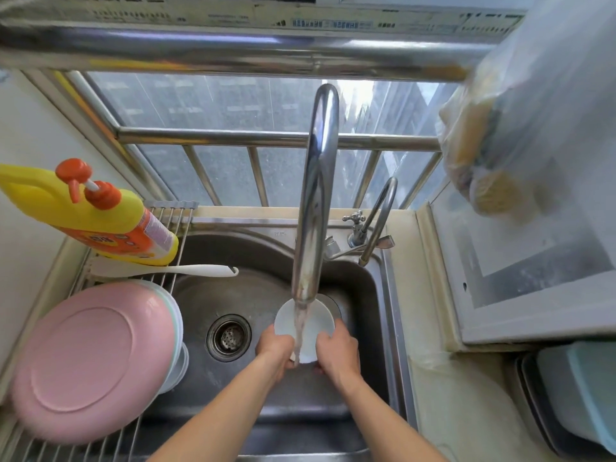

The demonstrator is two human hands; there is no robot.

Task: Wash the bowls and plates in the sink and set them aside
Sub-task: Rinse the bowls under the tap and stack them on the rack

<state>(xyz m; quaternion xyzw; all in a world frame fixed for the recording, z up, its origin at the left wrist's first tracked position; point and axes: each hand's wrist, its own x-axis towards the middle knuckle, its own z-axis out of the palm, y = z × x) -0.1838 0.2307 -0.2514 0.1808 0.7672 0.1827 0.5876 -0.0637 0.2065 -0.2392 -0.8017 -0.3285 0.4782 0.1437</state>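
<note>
A small white plate (315,323) is held low in the steel sink (373,315), right under the tall tap (315,201), and water runs onto its middle. My left hand (274,350) grips the plate's left edge. My right hand (338,353) grips its right edge, fingers curled round the rim. The near part of the plate is hidden behind both hands. An upturned pink plate (88,358) lies on a stack of paler plates on the wire rack (166,225) at the sink's left side.
A yellow and orange detergent bottle (100,216) and a white rice paddle (173,270) lie on the rack. The drain strainer (229,336) sits left of my hands. A small second tap (376,221) stands at the back right. A blue container (580,388) rests on the right counter.
</note>
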